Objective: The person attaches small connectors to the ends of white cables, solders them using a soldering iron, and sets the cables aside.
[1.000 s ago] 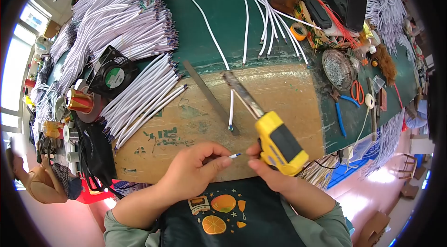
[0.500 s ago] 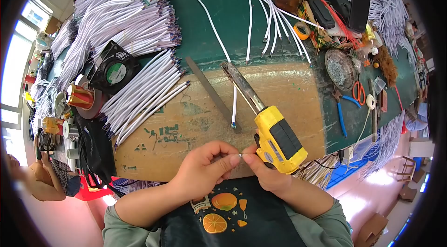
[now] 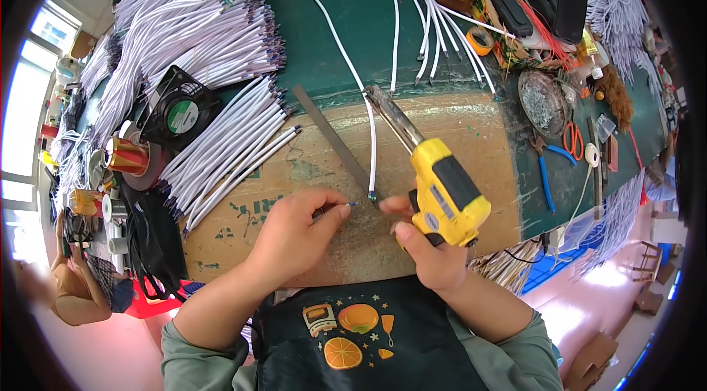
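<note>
My left hand (image 3: 298, 225) is closed in a pinch on a small thin piece with a bluish tip (image 3: 353, 204), too small to name. Just right of that tip lies the end of a white cable (image 3: 372, 163), its colored wire ends on the board. My right hand (image 3: 436, 262) wraps around a yellow and black soldering gun (image 3: 451, 188), thumb and forefinger apart beside its body. The gun's long metal barrel (image 3: 394, 120) points up and left, beside the cable. A flat metal strip (image 3: 331, 137) lies diagonally left of the cable.
Bundled white cables (image 3: 228, 148) and a black fan (image 3: 180, 107) are at left. At right are a metal dish (image 3: 543, 104), blue-handled pliers (image 3: 545, 177), orange scissors (image 3: 572, 139) and orange tape (image 3: 480, 40). A brown board (image 3: 258, 251) covers the front of the green table.
My hands have come apart and moved forward. The left keeps its pinch near the cable end; the right has opened its pinch, and the soldering gun has shifted slightly right.
</note>
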A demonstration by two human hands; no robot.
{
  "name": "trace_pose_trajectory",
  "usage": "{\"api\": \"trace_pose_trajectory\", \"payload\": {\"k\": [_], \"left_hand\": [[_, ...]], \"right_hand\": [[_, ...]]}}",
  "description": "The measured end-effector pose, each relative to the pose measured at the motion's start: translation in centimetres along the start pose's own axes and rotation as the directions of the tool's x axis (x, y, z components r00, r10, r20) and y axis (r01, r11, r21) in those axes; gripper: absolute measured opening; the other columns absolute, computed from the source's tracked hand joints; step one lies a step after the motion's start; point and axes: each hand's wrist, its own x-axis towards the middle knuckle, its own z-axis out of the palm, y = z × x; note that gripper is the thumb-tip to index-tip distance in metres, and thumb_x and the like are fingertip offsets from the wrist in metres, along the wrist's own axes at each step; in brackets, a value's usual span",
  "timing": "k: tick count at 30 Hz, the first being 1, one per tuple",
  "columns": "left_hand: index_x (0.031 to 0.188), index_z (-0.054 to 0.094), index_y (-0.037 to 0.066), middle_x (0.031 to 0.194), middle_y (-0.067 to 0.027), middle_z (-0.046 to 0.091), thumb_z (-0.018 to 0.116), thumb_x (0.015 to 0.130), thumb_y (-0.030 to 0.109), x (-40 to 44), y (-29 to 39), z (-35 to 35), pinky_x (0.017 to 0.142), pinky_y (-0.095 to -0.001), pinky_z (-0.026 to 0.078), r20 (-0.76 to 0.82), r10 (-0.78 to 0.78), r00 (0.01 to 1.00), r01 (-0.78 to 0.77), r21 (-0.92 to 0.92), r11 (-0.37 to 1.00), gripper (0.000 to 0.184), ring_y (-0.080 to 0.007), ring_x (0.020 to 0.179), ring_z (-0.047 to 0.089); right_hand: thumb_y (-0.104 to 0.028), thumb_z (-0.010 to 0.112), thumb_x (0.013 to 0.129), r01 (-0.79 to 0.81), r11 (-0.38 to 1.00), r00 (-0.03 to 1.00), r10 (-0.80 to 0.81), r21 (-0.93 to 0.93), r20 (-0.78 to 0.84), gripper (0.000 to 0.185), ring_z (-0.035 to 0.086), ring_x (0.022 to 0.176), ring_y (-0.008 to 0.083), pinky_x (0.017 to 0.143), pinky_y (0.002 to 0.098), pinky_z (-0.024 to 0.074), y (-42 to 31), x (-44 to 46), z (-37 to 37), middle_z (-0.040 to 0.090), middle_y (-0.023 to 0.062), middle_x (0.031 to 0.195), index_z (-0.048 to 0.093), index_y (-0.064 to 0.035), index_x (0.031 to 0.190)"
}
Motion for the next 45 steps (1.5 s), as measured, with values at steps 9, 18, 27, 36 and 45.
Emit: {"api": "trace_pose_trajectory", "payload": {"k": [9,18,27,36,45], "left_hand": [[0.097,0.065,0.000,0.081,-0.0054,0.066,0.065,0.085,0.013,1.4,0.3,0.4,0.067,-0.0257,0.047,0.029,0.006,1.000,-0.004,-0.045,0.999,0.017,-0.0098,0.073,0.058],[0.095,0.066,0.001,0.079,-0.0003,0.063,0.066,0.086,0.014,2.3,-0.4,0.5,0.065,-0.0229,0.044,0.151,-0.107,0.983,0.138,-0.214,0.967,0.016,-0.0062,0.071,0.054],[0.095,0.065,0.001,0.080,-0.0011,0.063,0.067,0.085,0.013,2.0,-0.4,1.3,0.065,-0.0228,0.045,0.117,-0.043,0.992,0.060,-0.152,0.987,0.016,-0.0063,0.072,0.054],[0.094,0.065,0.002,0.082,-0.0083,0.065,0.066,0.084,0.015,1.6,0.2,1.8,0.069,-0.0287,0.047,0.064,-0.064,0.996,0.070,-0.098,0.993,0.017,-0.0161,0.075,0.060],[0.089,0.065,0.005,0.078,-0.0103,0.060,0.067,0.078,0.006,1.1,-0.2,3.0,0.060,-0.0322,0.047,-0.159,0.350,0.923,-0.314,0.213,0.925,0.011,-0.0261,0.068,0.059]], "right_hand": [[0.007,0.052,0.084,-0.055,0.998,0.987,0.050,0.032,0.154,0.050,0.051,0.118,0.0219,0.102,0.0365,0.0389,0.8,1.9,-0.6,0.053,0.0135,0.126,0.040,0.0020,0.132],[0.006,0.054,0.084,-0.073,0.997,0.984,0.067,0.030,0.163,0.048,0.051,0.120,0.0223,0.102,0.0360,0.0388,0.9,2.0,-1.0,0.054,0.0138,0.124,0.042,0.0023,0.130],[0.009,0.048,0.082,-0.050,0.999,0.976,0.046,0.015,0.214,0.058,0.049,0.121,0.0274,0.105,0.0415,0.0378,1.4,1.9,-1.4,0.050,0.0185,0.128,0.033,0.0004,0.137],[0.010,0.048,0.082,-0.054,0.998,0.973,0.046,0.033,0.225,0.058,0.048,0.122,0.0269,0.106,0.0417,0.0365,1.6,1.9,-1.4,0.049,0.0177,0.129,0.033,-0.0005,0.137],[0.008,0.052,0.083,-0.063,0.992,0.982,0.043,0.105,0.182,0.051,0.049,0.122,0.0208,0.104,0.0356,0.0365,1.7,1.8,-1.2,0.054,0.0125,0.126,0.042,0.0007,0.132]]}}
